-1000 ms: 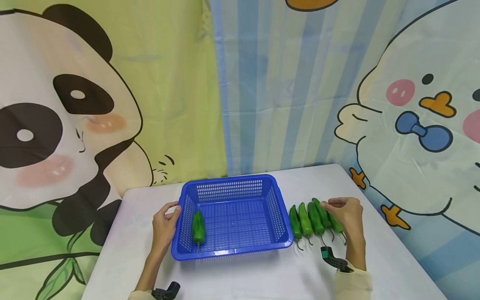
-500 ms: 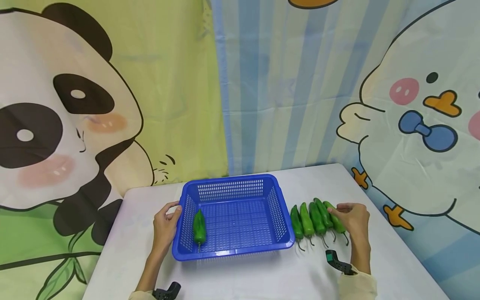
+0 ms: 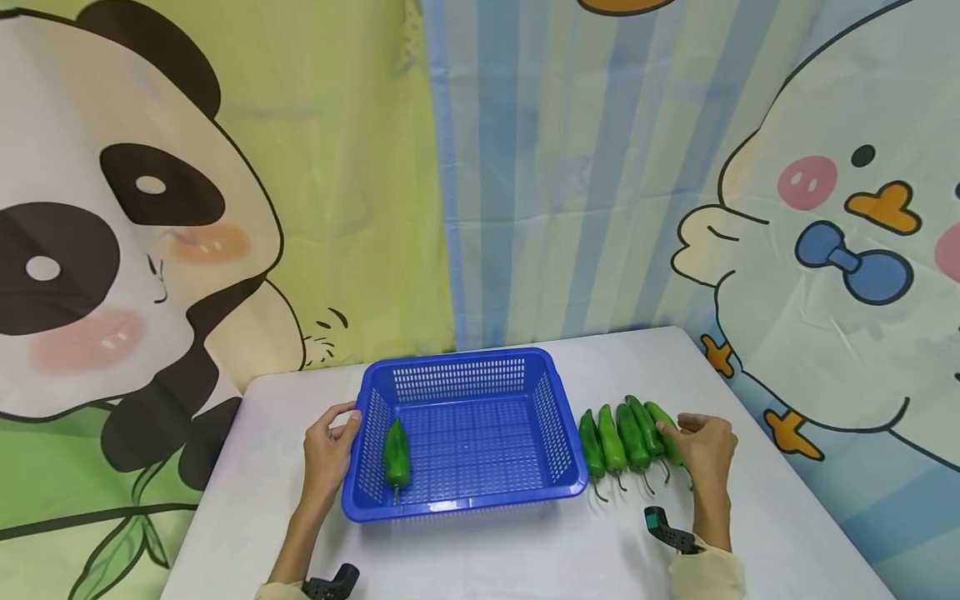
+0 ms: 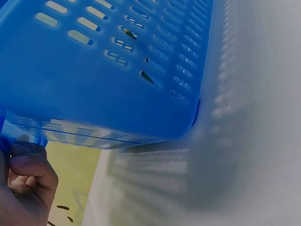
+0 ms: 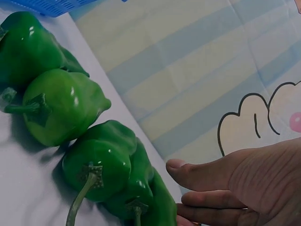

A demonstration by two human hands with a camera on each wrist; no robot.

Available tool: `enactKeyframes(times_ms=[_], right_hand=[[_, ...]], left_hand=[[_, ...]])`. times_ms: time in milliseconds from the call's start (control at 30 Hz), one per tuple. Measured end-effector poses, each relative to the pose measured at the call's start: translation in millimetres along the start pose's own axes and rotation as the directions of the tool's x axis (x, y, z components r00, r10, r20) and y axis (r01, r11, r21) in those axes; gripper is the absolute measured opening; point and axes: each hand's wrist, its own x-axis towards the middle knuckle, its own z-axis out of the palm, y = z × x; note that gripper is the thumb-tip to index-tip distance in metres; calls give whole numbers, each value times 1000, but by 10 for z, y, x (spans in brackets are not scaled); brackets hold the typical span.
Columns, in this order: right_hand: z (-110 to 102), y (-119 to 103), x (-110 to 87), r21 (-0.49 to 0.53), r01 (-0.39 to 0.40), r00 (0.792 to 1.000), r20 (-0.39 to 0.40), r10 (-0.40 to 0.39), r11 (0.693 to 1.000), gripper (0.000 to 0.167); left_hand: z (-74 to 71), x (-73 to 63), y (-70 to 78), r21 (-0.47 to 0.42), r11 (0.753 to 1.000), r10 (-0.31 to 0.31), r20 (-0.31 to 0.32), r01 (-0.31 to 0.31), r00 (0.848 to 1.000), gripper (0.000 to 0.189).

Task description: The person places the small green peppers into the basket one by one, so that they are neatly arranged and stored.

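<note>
A blue plastic basket (image 3: 480, 502) stands on the white table with one green pepper (image 3: 397, 454) lying inside near its left wall. My left hand (image 3: 327, 454) grips the basket's left rim; the left wrist view shows that hand (image 4: 29, 181) with thumb and fingers at the rim. Right of the basket, several green peppers (image 3: 632, 437) lie side by side, stems toward me. Beside the rightmost pepper (image 5: 162, 205) is my right hand (image 5: 244, 183), thumb and fingers extended, fingertips at the pepper's side. Whether they touch it is hard to tell.
The white table (image 3: 480, 567) meets printed curtains at its back edge, a panda on the left and a white chick (image 3: 825, 333) on the right. A black wrist camera (image 3: 670, 531) sits on the right forearm, another (image 3: 333, 583) on the left.
My right hand has shifted slightly right and down from above the right-hand peppers, showing more of the rightmost one. My left hand and the basket look unchanged.
</note>
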Motion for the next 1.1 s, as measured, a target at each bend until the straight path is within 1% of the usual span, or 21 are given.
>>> enactKeyframes(times_ms=[267, 433, 600, 700, 867, 1100], right_hand=[[56, 69, -4, 15, -32, 999, -4, 32, 999, 46], [87, 133, -18, 6, -42, 999, -20, 42, 999, 45], [102, 158, -29, 4, -23, 999, -44, 24, 1000, 42], [111, 170, -23, 1, -3, 999, -48, 3, 1000, 42], [116, 183, 0, -6, -1, 999, -46, 1, 1000, 41], [122, 193, 30, -7, -35, 999, -32, 35, 999, 41]], left_hand=[[0, -5, 9, -5, 1000, -1, -2, 1, 1000, 42], [5, -3, 13, -8, 1000, 0, -6, 0, 1000, 40], [9, 4, 29, -3, 1000, -2, 1, 2, 1000, 42], [8, 2, 35, 5, 1000, -15, 0, 15, 1000, 42], [0, -7, 42, 11, 1000, -19, 4, 19, 1000, 43], [7, -10, 40, 5, 1000, -21, 0, 21, 1000, 42]])
